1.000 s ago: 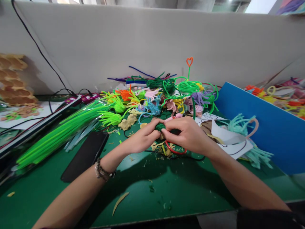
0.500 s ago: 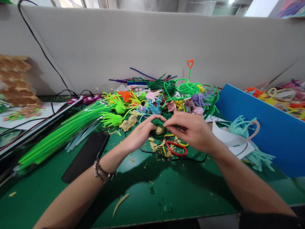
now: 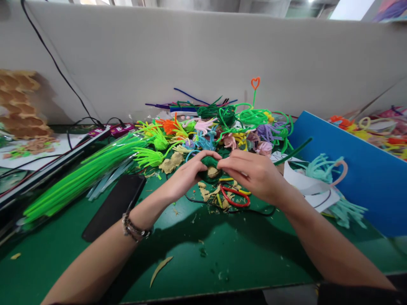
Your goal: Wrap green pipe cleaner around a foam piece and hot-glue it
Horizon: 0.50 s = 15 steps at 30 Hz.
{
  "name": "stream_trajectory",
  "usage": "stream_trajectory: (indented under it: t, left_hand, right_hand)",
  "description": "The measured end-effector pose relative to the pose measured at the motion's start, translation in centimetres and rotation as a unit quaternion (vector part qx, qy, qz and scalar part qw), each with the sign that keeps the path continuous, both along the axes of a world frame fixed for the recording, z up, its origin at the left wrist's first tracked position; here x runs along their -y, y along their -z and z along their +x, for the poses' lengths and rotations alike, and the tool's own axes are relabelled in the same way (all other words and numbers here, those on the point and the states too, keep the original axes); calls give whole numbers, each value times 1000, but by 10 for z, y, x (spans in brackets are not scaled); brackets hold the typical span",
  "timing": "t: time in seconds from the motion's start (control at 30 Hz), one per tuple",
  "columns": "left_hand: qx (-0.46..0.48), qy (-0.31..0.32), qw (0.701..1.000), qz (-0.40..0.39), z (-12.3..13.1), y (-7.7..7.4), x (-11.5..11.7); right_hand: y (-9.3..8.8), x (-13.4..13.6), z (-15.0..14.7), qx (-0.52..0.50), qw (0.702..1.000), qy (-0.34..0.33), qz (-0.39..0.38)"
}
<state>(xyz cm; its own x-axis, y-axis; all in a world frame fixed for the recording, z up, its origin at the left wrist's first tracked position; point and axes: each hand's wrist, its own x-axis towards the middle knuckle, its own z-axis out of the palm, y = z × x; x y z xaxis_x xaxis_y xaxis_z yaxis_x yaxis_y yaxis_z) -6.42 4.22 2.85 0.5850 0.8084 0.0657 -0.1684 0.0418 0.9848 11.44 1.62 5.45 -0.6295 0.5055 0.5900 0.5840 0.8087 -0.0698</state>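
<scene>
In the head view, my left hand point(image 3: 187, 177) curls around a small round piece with a tan core point(image 3: 213, 172), wrapped in dark green pipe cleaner point(image 3: 210, 161). Its fingers and thumb are closed on the left and far sides of the piece. My right hand point(image 3: 256, 171) pinches at the right edge of the winding, its fingertips hidden in part. A dark green fuzzy strand point(image 3: 295, 152) sticks out behind that hand, up to the right; its link to the winding is hidden. Below lie a red loop-shaped handle point(image 3: 235, 205) and tan scraps point(image 3: 206, 195).
Tufted pipe-cleaner pieces point(image 3: 206, 142) are heaped behind my hands. To the left are bagged bright green pipe cleaners point(image 3: 79, 180) and a black phone point(image 3: 114, 207). A blue board point(image 3: 356, 178) leans at right, beside turquoise tufts point(image 3: 345, 212) and white paper point(image 3: 294, 178).
The dark green strand now juts out to the right past my right hand. The round piece has turned slightly, showing more green around its tan core. Both hands keep nearly the same place.
</scene>
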Motion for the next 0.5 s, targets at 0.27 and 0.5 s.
stream_trajectory:
  t: [0.27, 0.5]
  left_hand:
    - [82, 41, 993, -78, 4, -5, 0]
    - [117, 24, 987, -107, 6, -7, 4]
  right_hand:
    - [-1, -2, 0, -51, 998, -4, -25]
    - [-1, 3, -5, 22, 991, 59, -119]
